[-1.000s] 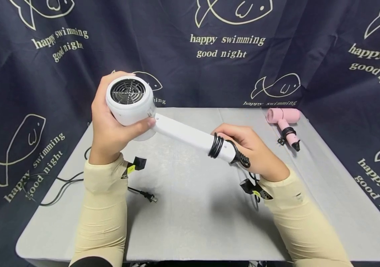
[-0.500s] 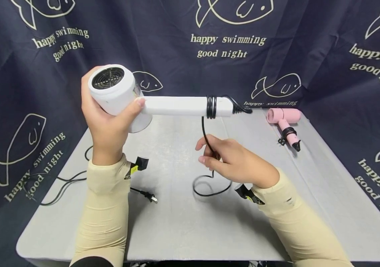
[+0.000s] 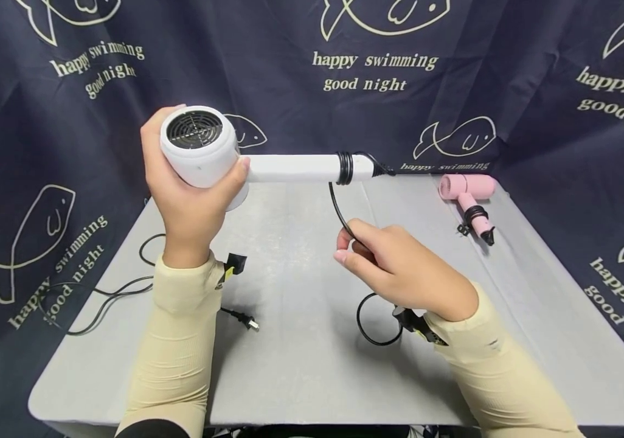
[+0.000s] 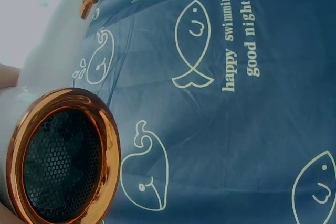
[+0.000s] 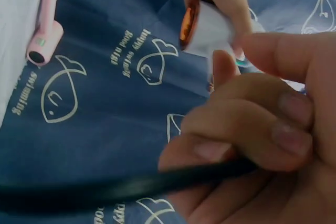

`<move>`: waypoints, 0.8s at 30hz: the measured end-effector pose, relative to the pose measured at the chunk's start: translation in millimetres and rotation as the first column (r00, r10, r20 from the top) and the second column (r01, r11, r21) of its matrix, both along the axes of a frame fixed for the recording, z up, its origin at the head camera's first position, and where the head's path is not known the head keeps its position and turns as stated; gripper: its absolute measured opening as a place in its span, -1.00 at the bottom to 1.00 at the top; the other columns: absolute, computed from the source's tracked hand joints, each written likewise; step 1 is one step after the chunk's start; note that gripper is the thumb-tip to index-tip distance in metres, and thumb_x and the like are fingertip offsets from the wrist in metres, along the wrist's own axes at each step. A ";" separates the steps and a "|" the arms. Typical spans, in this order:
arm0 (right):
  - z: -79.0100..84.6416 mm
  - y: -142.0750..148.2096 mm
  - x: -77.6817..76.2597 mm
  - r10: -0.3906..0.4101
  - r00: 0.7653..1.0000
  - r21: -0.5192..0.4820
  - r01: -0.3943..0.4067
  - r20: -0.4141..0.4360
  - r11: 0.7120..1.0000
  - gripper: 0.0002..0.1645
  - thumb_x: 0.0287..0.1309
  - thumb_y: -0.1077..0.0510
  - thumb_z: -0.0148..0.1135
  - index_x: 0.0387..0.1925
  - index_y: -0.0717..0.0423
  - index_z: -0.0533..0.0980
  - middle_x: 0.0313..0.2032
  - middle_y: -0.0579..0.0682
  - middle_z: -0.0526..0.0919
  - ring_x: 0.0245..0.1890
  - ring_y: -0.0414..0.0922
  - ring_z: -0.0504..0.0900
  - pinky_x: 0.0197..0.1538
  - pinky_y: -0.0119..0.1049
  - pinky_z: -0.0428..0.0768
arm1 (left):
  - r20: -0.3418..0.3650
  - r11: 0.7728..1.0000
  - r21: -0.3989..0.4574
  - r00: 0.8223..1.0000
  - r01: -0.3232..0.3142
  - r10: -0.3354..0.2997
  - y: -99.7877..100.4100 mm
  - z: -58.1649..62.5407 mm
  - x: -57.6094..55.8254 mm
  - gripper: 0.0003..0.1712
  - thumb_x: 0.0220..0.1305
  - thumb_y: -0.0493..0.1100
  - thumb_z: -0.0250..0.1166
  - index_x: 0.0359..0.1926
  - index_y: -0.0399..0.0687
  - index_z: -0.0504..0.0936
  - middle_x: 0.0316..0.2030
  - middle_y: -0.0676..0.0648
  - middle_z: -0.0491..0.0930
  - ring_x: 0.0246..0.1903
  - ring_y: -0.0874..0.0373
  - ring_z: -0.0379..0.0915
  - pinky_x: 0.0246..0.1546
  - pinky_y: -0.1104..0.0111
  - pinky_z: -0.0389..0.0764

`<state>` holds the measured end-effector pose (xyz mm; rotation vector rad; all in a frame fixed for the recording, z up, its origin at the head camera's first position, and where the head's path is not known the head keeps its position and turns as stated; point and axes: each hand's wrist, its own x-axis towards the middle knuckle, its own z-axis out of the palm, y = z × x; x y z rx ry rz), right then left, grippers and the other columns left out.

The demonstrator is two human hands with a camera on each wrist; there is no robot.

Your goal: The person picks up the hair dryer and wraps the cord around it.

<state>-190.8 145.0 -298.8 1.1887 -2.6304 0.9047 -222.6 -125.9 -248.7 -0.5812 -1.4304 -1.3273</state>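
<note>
My left hand (image 3: 186,194) grips the barrel of a white hair dryer (image 3: 290,168) and holds it up over the table, its handle pointing right, roughly level. A black grille shows at the barrel's upper end; in the left wrist view the other end has a copper-coloured ring (image 4: 111,156) round a mesh. Several turns of black cord (image 3: 345,168) wrap the handle near its end. From the wraps the cord hangs down to my right hand (image 3: 399,264), whose curled fingers hold it below the handle. A loop of the cord hangs under that hand.
A pink hair dryer (image 3: 466,187) with its cord wound on the handle lies at the table's back right. Another black cable (image 3: 109,298) with a plug (image 3: 247,320) runs across the left side. A dark fish-print curtain (image 3: 290,36) stands behind the grey table (image 3: 290,377).
The white hair dryer's handle has swung up from slanting down to about level. My right hand has left the handle's end, moved lower, and now holds the hanging cord.
</note>
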 end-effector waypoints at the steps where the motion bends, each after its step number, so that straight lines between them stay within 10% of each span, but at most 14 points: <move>1: 2.3 1.3 0.9 -0.001 1.000 -0.016 0.001 -0.019 1.000 -0.88 0.37 -0.09 -0.06 -0.29 -0.24 0.36 -0.70 -0.32 0.23 -0.73 -0.38 0.19 -0.61 -0.46 0.27 | 0.010 1.000 -0.016 1.000 -0.001 0.002 -0.2 -0.8 0.1 -0.26 -0.27 -0.34 0.48 0.05 -0.29 0.43 -0.07 -0.17 0.51 -0.06 -0.05 0.45 0.05 0.20 0.43; 15: 36.8 30.5 8.7 -0.009 0.946 -0.164 -0.047 -0.324 0.985 -0.84 0.14 0.26 0.24 -0.44 -0.09 0.55 -0.69 -0.35 0.26 -0.72 -0.44 0.16 -0.63 -0.61 0.14 | 0.152 0.959 -0.267 0.987 0.100 -0.060 9.5 -2.7 6.9 -0.19 -0.32 -0.33 0.51 0.08 -0.34 0.40 -0.01 -0.15 0.53 -0.01 0.07 0.46 0.09 0.29 0.33; 24: 49.3 31.3 10.6 0.007 0.934 -0.277 -0.113 -0.356 0.954 -0.80 -0.10 0.39 0.39 -0.51 0.04 0.61 -0.74 -0.24 0.23 -0.69 -0.40 0.09 -0.60 -0.59 0.09 | 0.222 0.902 -0.236 0.923 0.362 -0.313 10.2 -0.7 11.3 -0.13 -0.45 -0.46 0.50 0.06 -0.44 0.39 -0.07 -0.26 0.50 -0.05 -0.06 0.43 0.08 0.24 0.37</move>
